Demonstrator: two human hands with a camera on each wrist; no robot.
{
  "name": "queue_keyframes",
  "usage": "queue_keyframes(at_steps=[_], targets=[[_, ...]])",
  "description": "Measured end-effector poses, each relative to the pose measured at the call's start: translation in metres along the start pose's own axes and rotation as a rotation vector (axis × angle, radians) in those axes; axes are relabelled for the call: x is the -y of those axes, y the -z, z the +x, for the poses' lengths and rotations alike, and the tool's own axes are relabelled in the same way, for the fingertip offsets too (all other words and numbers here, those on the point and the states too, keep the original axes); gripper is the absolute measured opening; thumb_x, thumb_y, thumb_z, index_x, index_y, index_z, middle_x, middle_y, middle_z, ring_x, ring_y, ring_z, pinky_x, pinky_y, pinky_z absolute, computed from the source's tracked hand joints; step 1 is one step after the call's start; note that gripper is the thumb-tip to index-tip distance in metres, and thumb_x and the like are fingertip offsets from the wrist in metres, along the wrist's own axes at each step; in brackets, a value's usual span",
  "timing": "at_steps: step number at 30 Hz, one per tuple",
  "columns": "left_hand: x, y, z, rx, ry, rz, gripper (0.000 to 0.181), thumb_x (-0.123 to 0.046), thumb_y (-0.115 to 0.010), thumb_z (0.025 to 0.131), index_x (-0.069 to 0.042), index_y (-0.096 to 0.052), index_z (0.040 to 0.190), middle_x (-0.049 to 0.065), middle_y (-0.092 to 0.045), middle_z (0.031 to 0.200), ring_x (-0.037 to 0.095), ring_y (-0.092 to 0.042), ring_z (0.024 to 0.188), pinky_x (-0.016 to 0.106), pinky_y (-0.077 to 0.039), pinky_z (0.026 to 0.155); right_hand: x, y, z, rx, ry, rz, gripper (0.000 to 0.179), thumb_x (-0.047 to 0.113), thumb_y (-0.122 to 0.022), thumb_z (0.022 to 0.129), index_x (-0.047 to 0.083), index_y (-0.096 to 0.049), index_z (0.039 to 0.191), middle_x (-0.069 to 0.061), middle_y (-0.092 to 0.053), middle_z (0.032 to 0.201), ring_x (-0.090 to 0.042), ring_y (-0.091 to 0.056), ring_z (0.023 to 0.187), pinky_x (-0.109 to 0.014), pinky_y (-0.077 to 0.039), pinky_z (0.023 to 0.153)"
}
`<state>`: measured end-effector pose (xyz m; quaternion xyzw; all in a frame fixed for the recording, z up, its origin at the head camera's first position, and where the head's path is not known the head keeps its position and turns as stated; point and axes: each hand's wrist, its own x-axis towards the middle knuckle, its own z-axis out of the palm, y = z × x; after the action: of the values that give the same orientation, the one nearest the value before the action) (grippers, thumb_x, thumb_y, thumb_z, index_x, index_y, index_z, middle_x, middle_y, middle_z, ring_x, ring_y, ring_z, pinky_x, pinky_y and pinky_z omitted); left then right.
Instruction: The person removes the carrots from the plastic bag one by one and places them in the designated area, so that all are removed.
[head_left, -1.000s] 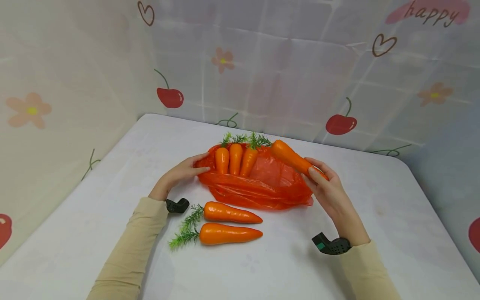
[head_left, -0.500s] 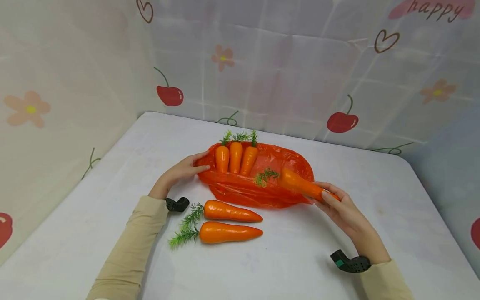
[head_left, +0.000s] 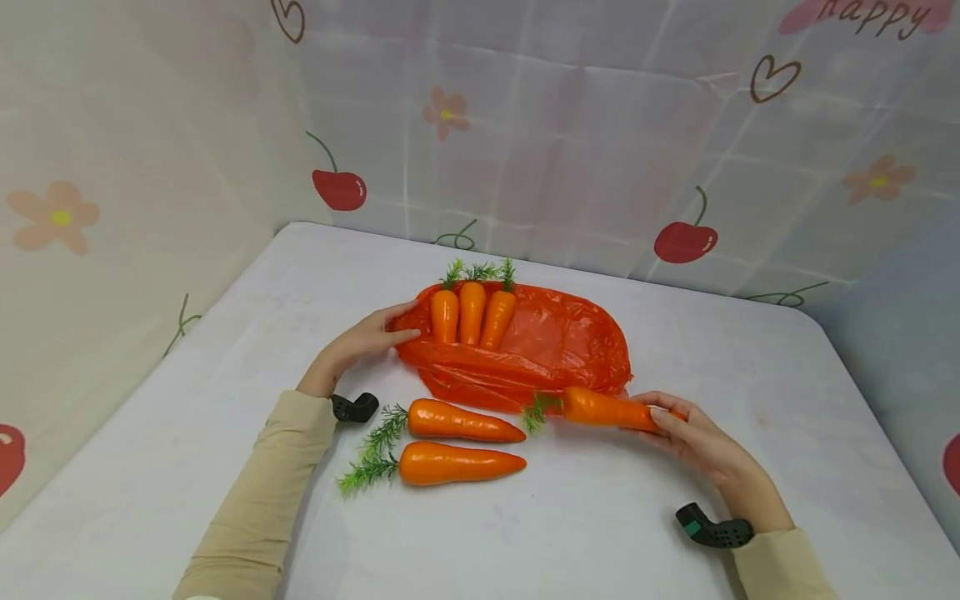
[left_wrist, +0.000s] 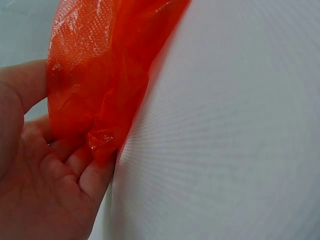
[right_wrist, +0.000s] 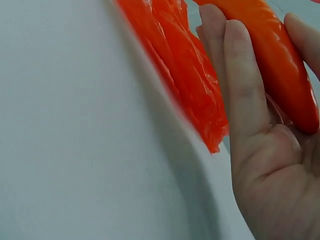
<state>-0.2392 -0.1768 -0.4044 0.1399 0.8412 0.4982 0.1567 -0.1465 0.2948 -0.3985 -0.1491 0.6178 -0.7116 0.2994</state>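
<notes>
My right hand (head_left: 697, 437) pinches a carrot (head_left: 603, 408) by its narrow tip, thumb on one side and fingers on the other. Its leafy end points left, over the front right edge of a red plastic bag (head_left: 558, 321). In the right wrist view the held carrot (right_wrist: 280, 65) lies along the fingers. At the bag's left end, my left hand (head_left: 367, 340) grips the plastic, and the left wrist view shows the fingers (left_wrist: 77, 157) partly behind the red film. Three carrots (head_left: 471, 312) lie side by side in the bag's mouth, green tops sticking out at the back.
Two more carrots, an upper one (head_left: 461, 421) and a lower one (head_left: 457, 464), lie in front of the bag with their leaves to the left. All rests on a white table (head_left: 570, 533), backed by a printed curtain (head_left: 555, 150).
My right hand has drawn its carrot from the bag's back right toward the front and right, and the carrot now lies nearly level. My left hand stays at the bag's left end.
</notes>
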Motion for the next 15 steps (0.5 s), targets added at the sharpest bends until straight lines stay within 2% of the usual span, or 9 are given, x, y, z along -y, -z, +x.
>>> queue_keyframes(at_steps=[9,15], targets=[[0.001,0.0,0.0,0.006,-0.006,-0.009,0.062,-0.026,-0.054,0.089,-0.009,-0.025,0.141,0.014,-0.023,0.143,0.028,-0.019,0.13,0.047,-0.014,0.105,-0.014,0.017,-0.005,0.008,-0.095,0.018,0.024,0.009,-0.036,0.096,0.008,-0.054,0.112,-0.007,-0.056,0.109,-0.023,-0.058,0.101,-0.031,-0.044,0.084],[-0.026,0.001,-0.014,0.025,0.03,-0.029,0.061,-0.021,-0.053,0.089,-0.004,-0.024,0.14,0.017,-0.022,0.143,0.032,-0.018,0.13,0.049,-0.013,0.105,-0.013,0.014,-0.003,-0.029,-0.134,-0.047,0.022,0.012,-0.039,0.096,0.006,-0.053,0.112,-0.009,-0.056,0.109,-0.025,-0.058,0.1,-0.031,-0.045,0.083]])
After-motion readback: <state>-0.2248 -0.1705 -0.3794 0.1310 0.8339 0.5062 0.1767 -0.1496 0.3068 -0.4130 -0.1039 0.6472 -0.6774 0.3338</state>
